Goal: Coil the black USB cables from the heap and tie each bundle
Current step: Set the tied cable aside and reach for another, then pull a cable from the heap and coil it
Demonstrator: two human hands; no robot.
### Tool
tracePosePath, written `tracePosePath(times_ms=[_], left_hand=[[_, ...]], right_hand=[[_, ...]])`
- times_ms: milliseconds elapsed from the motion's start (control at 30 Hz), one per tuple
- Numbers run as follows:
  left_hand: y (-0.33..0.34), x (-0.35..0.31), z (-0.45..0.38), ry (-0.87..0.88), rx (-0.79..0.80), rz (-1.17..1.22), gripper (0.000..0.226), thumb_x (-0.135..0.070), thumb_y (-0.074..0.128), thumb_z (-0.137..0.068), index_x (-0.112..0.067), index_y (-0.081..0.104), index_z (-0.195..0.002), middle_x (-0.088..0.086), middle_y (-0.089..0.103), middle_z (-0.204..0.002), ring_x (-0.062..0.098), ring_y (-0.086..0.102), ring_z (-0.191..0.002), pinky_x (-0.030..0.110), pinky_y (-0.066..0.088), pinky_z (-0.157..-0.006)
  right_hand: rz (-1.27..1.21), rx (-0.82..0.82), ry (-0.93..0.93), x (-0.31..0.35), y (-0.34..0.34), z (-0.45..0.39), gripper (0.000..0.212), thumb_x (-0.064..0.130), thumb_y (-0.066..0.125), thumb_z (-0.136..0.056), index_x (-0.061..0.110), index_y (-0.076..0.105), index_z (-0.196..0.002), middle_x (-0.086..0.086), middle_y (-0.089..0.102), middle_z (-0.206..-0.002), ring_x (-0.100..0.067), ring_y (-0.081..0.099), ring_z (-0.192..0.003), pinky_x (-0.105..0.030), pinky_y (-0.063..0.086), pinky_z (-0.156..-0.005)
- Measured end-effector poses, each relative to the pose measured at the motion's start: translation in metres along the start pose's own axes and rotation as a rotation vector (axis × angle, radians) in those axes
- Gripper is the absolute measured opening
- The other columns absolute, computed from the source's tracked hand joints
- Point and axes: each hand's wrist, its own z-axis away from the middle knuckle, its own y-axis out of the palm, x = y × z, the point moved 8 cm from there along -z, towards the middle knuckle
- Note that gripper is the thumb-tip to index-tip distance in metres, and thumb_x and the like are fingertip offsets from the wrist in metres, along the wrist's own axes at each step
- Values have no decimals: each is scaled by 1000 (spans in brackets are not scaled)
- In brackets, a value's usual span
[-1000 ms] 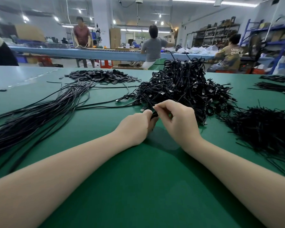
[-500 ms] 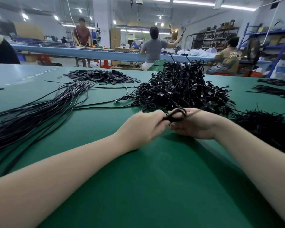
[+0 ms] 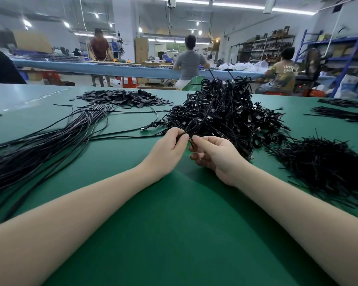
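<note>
My left hand (image 3: 167,149) pinches a small coiled black USB cable (image 3: 193,127) whose loop stands up just above my fingers. My right hand (image 3: 213,154) pinches the thin black end at the base of that coil, right beside the left fingertips. Behind both hands rises a big heap of coiled black cables (image 3: 225,112). A long sheaf of straight black cables (image 3: 50,145) fans across the green table (image 3: 174,234) on the left. A pile of thin black ties (image 3: 327,168) lies to the right.
A pile of flat black tabs (image 3: 122,98) sits at the back left. More black cable bunches (image 3: 343,112) lie at the far right. Beyond the table, several people work at a long blue bench (image 3: 116,69), with shelving at the right.
The coil has risen from lying across my right fingers to standing above my left fingertips. My right hand has turned palm-up and drawn in close to the left.
</note>
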Motion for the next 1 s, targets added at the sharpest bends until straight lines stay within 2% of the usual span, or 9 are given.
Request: tracePosePath(times_ms=[233,533,600,733,833,900,967,1000], left_hand=[[3,0,0,28,32,5,17,-25,43,-101,-12,51,-94,-6,48,-68,5,39,-57,26,35,-60],[6,-7,2,74,55,47,16,-24,42,-102,-10,49,-96,-8,42,-67,2,36,-55,21,33,-57],[6,-5,2,58,42,34,16,-25,44,-101,-12,50,-94,-8,45,-66,3,37,-55,19,33,-56],[5,9,0,-74,6,-120,21,-35,47,-97,-22,50,-80,-7,55,-65,2,46,-56,17,35,-54],[6,14,-1,-134,51,-166,39,-46,45,-94,-16,56,-73,2,63,-65,13,54,-61,29,43,-62],[7,6,2,-80,80,-107,56,-53,40,-90,-5,57,-66,8,62,-62,15,52,-59,36,45,-64],[7,-6,6,32,82,-30,56,-50,39,-89,-6,56,-60,3,57,-63,11,50,-64,35,42,-67],[6,-10,7,82,74,-6,53,-46,40,-91,-7,61,-61,1,58,-75,8,52,-75,31,43,-75]], right_hand=[[88,24,2,3,0,2,8,21,72,-84,13,73,-83,3,69,-67,-5,59,-54,-17,48,-52],[-34,112,137,-4,-1,0,5,15,66,-86,10,68,-88,2,65,-66,-9,50,-56,-19,44,-51],[33,51,50,0,-4,0,5,14,68,-86,11,69,-82,3,65,-64,-8,50,-55,-19,43,-53],[535,-153,-273,19,-11,2,13,16,70,-84,18,68,-71,9,63,-61,-3,52,-56,-19,43,-58],[771,-234,-474,31,-7,9,13,17,69,-83,18,68,-70,12,59,-58,2,51,-55,-10,38,-55],[800,-273,-546,36,-11,12,13,17,68,-83,17,67,-71,13,60,-60,1,54,-59,-11,40,-56],[824,-305,-559,39,-20,11,13,16,67,-84,18,66,-70,13,60,-61,1,54,-59,-11,39,-56],[846,-300,-561,40,-22,10,15,15,67,-83,18,64,-69,13,60,-62,2,53,-58,-10,38,-55]])
